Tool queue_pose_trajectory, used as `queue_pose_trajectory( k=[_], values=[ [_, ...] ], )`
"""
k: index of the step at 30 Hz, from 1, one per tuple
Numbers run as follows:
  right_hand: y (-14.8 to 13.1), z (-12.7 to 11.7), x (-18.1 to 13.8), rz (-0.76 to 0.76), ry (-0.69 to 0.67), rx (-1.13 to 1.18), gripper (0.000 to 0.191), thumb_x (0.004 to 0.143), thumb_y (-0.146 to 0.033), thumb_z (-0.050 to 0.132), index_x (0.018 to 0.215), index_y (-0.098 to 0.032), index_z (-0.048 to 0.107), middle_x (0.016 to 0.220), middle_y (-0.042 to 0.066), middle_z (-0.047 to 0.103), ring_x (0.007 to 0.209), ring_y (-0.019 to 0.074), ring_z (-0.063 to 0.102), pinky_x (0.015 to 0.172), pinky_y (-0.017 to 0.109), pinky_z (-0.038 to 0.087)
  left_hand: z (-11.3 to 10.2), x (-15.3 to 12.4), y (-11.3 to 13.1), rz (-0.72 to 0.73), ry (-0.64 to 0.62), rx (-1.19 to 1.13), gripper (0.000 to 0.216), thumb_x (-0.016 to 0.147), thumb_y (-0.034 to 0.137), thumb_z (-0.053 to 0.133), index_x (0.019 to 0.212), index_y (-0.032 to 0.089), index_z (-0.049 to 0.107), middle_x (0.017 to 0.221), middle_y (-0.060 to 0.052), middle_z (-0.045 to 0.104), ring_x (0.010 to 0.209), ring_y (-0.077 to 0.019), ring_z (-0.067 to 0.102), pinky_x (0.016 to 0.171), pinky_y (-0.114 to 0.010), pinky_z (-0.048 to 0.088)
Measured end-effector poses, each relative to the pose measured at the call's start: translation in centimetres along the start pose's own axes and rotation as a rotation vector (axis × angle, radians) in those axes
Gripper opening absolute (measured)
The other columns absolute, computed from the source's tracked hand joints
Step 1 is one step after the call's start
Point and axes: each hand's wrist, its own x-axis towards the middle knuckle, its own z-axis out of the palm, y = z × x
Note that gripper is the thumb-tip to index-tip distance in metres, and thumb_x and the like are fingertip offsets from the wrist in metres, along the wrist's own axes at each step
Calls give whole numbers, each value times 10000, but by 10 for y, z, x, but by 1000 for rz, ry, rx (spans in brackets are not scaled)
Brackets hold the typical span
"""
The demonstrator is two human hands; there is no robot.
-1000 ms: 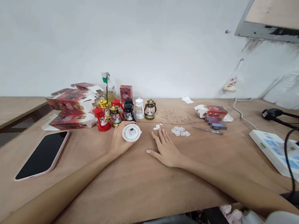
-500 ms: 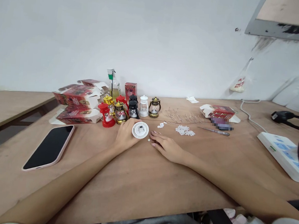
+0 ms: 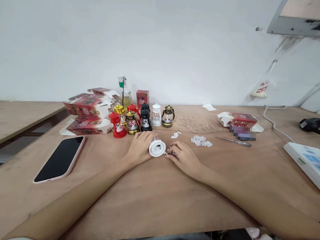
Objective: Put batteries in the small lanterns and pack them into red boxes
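On the table (image 3: 152,205), red boxes (image 3: 88,125) bear illegible print; left grip (image 3: 141,146) clasps white lantern (image 3: 154,151), right grip (image 3: 186,159) unclear.

Soft, fairly bright light falls evenly from a source out of view, leaving the wall (image 3: 155,41) at 12 o'clock a pale, cool grey. Shadows are faint, deepest beneath the right hand (image 3: 183,157) near 4 o'clock and below the tabletop (image 3: 153,201) edge at 5. Wide-angle stretching lengthens the forearms toward 7 and 4 o'clock. The fine wires (image 3: 200,126) at 3 o'clock look soft, and a pixelated patch (image 3: 242,133) sits just beyond them.
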Motion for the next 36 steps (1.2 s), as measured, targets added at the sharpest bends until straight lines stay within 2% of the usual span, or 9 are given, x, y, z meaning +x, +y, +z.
queue_pose_trajectory(
  k=[15, 20, 24, 27, 30, 33, 36],
  values=[
    [0, 6, 1, -30, 21, -182, 144, 920, -229, 495, 848, -176, 609, 899, 78, 635, 848, 225, 559, 731, 364, 426, 1, -1, 0, 20, -23, -3, 358, 790, 314, 583, 1116, 181, 516, 1139, -116, 622, 1061, -265, 559, 873, -401, 376],
    [-1, 9, 2, -7, -5, -164, 84, 897, -198, 534, 855, -169, 600, 914, 71, 642, 870, 226, 567, 746, 360, 426, 2, -5, -3, -8, 71, -71, 456, 834, 366, 557, 1227, 156, 458, 1142, -132, 597, 1049, -262, 568, 881, -396, 441],
    [-1, 7, 2, -27, -2, -133, 85, 900, -193, 523, 844, -171, 583, 909, 70, 633, 850, 213, 570, 747, 346, 424, 6, -7, -6, -107, 169, -143, 549, 844, 422, 558, 1290, 156, 380, 1175, -143, 562, 1083, -262, 564, 901, -401, 469],
    [-2, 4, 1, -67, 45, -86, 92, 907, -195, 503, 850, -176, 573, 897, 65, 639, 832, 205, 577, 732, 334, 416, 7, -8, -5, -125, 158, -139, 545, 861, 408, 529, 1308, 148, 357, 1185, -155, 557, 1100, -270, 559, 906, -414, 475],
    [-7, -1, -1, -143, 165, -15, 146, 932, -215, 451, 871, -185, 579, 898, 68, 659, 824, 194, 578, 735, 332, 406, 4, -9, -2, -72, 111, -123, 576, 864, 358, 510, 1362, 152, 308, 1243, -164, 531, 1157, -276, 526, 953, -437, 452],
    [-12, -4, -2, -224, 266, 13, 153, 931, -220, 454, 879, -186, 594, 893, 75, 676, 813, 191, 577, 735, 332, 400, 0, -10, 3, 12, 88, -98, 578, 835, 353, 548, 1346, 154, 364, 1235, -162, 530, 1145, -280, 526, 941, -426, 465],
    [-14, -5, -1, -237, 290, 10, 141, 921, -216, 474, 873, -183, 602, 876, 74, 682, 803, 193, 580, 720, 332, 400, -2, -11, 7, 57, 94, -66, 538, 822, 351, 572, 1308, 167, 432, 1204, -159, 541, 1117, -280, 539, 909, -411, 486]
  ],
)
